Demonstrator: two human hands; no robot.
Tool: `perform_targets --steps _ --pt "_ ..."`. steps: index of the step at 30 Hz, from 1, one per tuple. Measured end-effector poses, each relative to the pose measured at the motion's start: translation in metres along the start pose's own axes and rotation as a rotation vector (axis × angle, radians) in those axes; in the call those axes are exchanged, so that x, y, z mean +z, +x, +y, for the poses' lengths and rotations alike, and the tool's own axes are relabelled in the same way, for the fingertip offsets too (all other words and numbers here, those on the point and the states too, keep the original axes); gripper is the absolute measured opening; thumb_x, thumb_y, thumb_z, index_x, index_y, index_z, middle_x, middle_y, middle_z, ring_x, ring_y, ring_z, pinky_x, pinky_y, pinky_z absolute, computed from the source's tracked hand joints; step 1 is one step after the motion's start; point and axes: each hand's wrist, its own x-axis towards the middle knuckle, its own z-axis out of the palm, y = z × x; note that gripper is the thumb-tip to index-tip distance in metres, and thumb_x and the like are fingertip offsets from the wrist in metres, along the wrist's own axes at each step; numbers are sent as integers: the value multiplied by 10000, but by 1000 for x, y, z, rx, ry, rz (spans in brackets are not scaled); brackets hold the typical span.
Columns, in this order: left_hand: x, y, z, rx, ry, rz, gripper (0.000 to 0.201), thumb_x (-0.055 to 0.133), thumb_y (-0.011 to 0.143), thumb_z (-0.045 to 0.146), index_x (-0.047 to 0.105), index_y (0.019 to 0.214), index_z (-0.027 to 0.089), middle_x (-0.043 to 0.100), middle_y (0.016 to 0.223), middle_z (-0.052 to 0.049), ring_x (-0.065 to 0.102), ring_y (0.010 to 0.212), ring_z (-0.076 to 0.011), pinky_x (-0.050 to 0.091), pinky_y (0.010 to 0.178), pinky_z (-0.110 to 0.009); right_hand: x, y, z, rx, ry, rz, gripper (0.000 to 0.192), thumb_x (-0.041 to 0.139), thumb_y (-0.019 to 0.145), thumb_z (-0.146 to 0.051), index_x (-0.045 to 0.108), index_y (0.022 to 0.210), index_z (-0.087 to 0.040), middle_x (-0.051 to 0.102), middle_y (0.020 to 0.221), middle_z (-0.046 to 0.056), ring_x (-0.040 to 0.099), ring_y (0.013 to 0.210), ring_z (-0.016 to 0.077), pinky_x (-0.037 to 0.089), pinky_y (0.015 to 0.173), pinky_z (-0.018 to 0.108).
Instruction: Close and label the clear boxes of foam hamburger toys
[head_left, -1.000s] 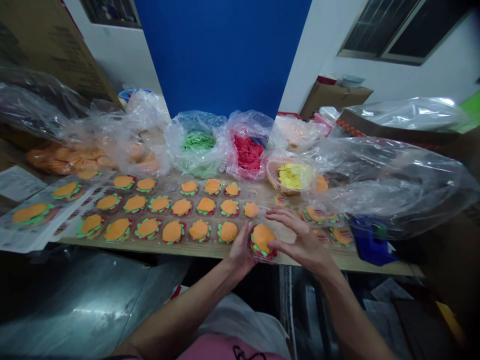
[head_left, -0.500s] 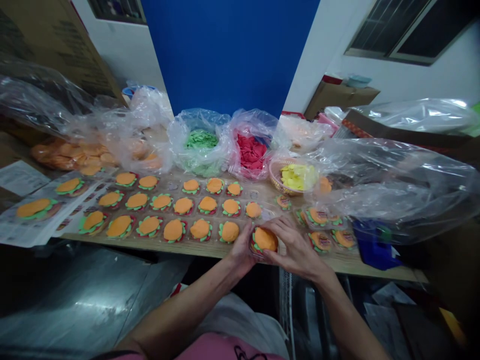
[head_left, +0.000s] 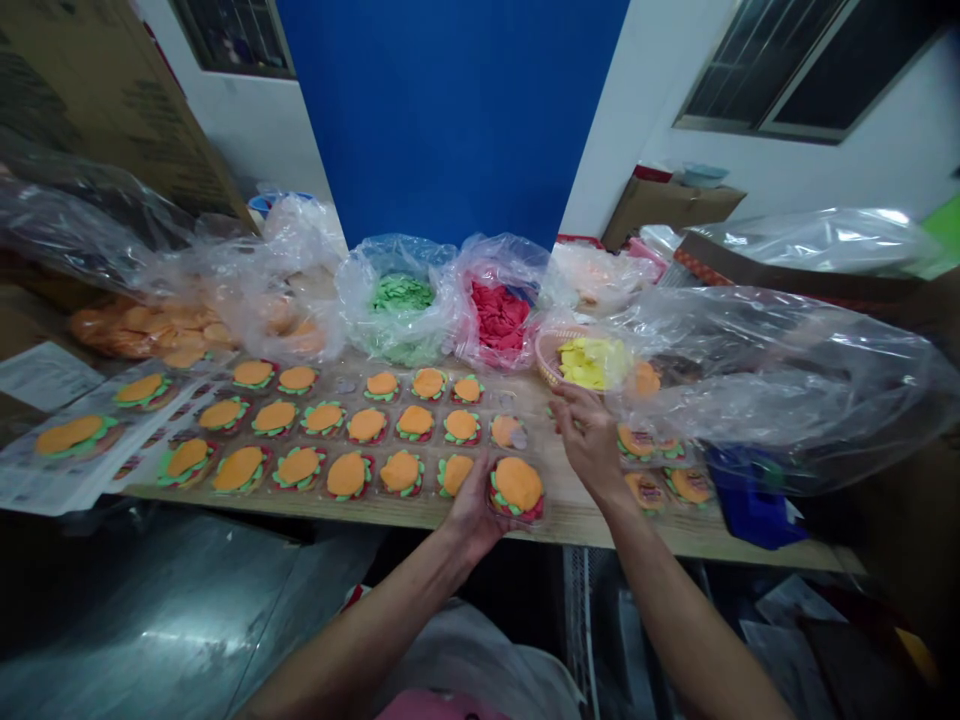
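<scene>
On a wooden table [head_left: 570, 515] before a blue wall [head_left: 450, 110], the left hand [head_left: 471, 500] grips an orange, green-frilled, red-based burger toy [head_left: 516, 488]; the right hand [head_left: 589, 435] reaches far, fingers loosely open, empty.

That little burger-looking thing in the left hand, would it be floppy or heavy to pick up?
The toy burger is probably light: the left hand props it by its edge alone. Its flat stacked layers look soft, perhaps slightly squashy. A clear wrapper seems to cover it, so it may feel slippery.

Rows of burger toys [head_left: 367, 424] fill the table's [head_left: 577, 512] left and middle; bags [head_left: 450, 300] line the far edge, with a basket [head_left: 551, 350] to their right.
</scene>
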Motion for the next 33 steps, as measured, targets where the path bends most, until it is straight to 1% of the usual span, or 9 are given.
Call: perform_targets --steps 4,9,13,16,19,21,23,27,33 --pt "-3 -5 4 8 -5 30 551 278 831 545 572 907 86 654 722 -159 634 589 -247 456 448 -282 17 16 33 242 -94 -43 215 449 788 -256 625 833 -142 630 699 51 579 587 158 455 571 287" --pt "-6 -11 8 64 -35 32 500 359 807 547 568 899 102 658 726 -146 634 594 -255 464 468 -297 20 15 50 187 -211 -118 270 437 791 -298 610 637 -160 651 770 114 584 747 203 426 674 303" --pt "-7 -11 8 76 -36 0 454 399 801 524 562 912 116 661 743 -150 631 582 -253 454 469 -296 12 5 54 228 -227 -141 221 435 788 -255 629 759 -155 641 649 90 574 643 201 402 622 297" --pt "-6 -11 5 53 -28 -36 459 417 787 533 556 943 124 664 745 -157 637 602 -262 445 474 -289 6 1 56 289 -138 -172 220 486 775 -308 632 708 -157 655 678 96 592 689 211 414 645 301" --pt "-4 -11 2 40 -27 -60 481 421 774 554 558 949 127 666 744 -149 633 587 -253 443 470 -290 4 -2 48 361 -13 -194 451 348 854 -457 632 691 -147 671 710 116 617 681 200 458 624 303" --pt "-3 -10 0 33 -30 -41 486 411 777 559 560 944 128 665 737 -134 629 579 -244 447 467 -295 2 -5 35 476 269 -285 540 253 879 -504 640 839 -130 684 770 129 640 679 191 493 616 317" --pt "-4 -8 -2 11 -18 -3 489 407 779 560 565 931 123 661 724 -124 626 573 -240 448 463 -299 -1 -9 20 544 585 -382 485 331 866 -504 620 974 -130 683 894 137 652 760 197 514 682 350" --pt "-6 -3 -1 -17 20 72 522 412 771 576 572 941 109 655 712 -111 616 551 -225 446 460 -303 -18 -22 -12 344 621 -420 348 507 831 -362 557 1141 -211 587 1176 85 556 1059 205 420 925 405" --pt "-2 -8 9 0 10 1 643 454 669 690 607 935 124 651 738 -94 611 597 -213 470 523 -329 -37 -59 -39 -177 280 -580 544 597 778 -321 423 1285 -235 413 1355 87 299 1284 250 263 1046 472"
